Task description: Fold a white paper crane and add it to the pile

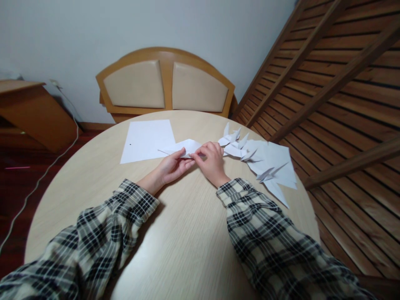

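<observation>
Between my two hands, over the middle of the round table, is a folded white paper [190,145] with a long thin point reaching left. My left hand [171,168] pinches it from the left, thumb on top and fingers underneath. With thumb and forefinger pressed together, my right hand [211,160] grips its near right part. My fingers hide some of the folds. Just right of my right hand lie several folded paper cranes [235,150] with pointed wings and necks. Nearer to me on that side sits another paper crane [267,174].
A flat white sheet [146,139] with a small dark dot lies left on the round table [175,241]. More white sheets [278,156] lie under the cranes at right. Behind stands a padded headboard [137,85]; a slatted wooden panel [350,104] slants along the right.
</observation>
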`<state>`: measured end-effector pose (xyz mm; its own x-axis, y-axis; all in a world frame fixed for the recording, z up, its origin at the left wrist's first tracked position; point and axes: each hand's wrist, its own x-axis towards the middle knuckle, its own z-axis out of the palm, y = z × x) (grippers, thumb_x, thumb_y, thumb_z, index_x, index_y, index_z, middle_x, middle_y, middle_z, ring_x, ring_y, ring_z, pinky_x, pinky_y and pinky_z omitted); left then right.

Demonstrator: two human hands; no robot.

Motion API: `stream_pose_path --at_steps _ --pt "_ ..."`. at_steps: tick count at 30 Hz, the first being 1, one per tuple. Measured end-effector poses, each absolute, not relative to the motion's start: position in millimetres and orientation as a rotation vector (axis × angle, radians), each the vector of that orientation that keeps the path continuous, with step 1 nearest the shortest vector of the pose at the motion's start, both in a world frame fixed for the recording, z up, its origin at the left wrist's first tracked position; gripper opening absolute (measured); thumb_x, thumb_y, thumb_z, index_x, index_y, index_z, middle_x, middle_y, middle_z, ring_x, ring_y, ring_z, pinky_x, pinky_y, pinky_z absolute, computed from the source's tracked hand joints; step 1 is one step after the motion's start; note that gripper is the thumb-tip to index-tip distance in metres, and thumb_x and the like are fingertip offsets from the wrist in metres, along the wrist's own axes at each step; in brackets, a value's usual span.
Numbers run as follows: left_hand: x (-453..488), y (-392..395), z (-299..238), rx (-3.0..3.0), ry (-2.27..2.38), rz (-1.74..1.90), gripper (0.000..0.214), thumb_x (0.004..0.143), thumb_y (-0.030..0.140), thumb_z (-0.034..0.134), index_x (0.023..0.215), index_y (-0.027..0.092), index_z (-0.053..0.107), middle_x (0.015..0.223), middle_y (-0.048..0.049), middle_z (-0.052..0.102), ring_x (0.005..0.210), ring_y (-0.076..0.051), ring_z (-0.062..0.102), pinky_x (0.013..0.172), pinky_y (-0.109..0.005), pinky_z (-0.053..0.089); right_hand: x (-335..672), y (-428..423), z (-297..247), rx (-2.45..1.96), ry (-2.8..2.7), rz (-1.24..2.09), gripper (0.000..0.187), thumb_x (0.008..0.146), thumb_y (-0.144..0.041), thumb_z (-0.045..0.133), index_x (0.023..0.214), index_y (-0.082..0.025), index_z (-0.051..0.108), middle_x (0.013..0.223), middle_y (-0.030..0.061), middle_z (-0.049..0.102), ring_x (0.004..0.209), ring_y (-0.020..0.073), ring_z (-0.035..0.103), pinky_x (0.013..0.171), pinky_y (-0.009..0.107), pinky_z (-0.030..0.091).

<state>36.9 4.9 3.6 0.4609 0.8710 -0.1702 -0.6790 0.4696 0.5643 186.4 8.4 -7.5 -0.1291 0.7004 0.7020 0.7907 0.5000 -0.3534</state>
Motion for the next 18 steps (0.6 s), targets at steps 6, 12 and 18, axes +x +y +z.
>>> stream_pose_path --at_steps 6,12,18 --pt "37.4 6.6 1.3 0.428 0.447 0.98 0.031 0.098 0.02 0.033 0.114 0.005 0.055 0.093 -0.0174 0.071 0.09 -0.019 0.07 0.089 -0.03 0.055 186.1 7.7 -7.4 -1.253 -1.913 -0.186 0.026 0.089 -0.041 0.058 0.071 -0.022 0.062 0.084 0.0039 0.063 0.093 0.0228 0.05 0.08 0.037 0.031" --pt "38.9 4.6 4.5 0.43 0.449 0.982 0.032 0.099 0.024 0.035 0.103 0.005 0.06 0.093 -0.0171 0.071 0.09 -0.018 0.07 0.088 -0.029 0.055 185.6 8.6 -8.3 -1.26 -1.922 -0.205 0.024 0.088 -0.038 0.06 0.071 -0.022 0.061 0.086 0.004 0.062 0.093 0.0231 0.049 0.08 0.037 0.031" --pt "39.3 1.2 0.6 0.527 0.52 1.04 0.022 0.089 0.002 0.044 0.091 0.006 0.065 0.091 -0.0121 0.071 0.084 -0.014 0.069 0.088 -0.025 0.055 186.2 9.2 -8.1 -1.277 -1.934 -0.213 0.023 0.089 -0.037 0.058 0.072 -0.022 0.061 0.085 0.0041 0.062 0.093 0.0233 0.05 0.079 0.038 0.031"
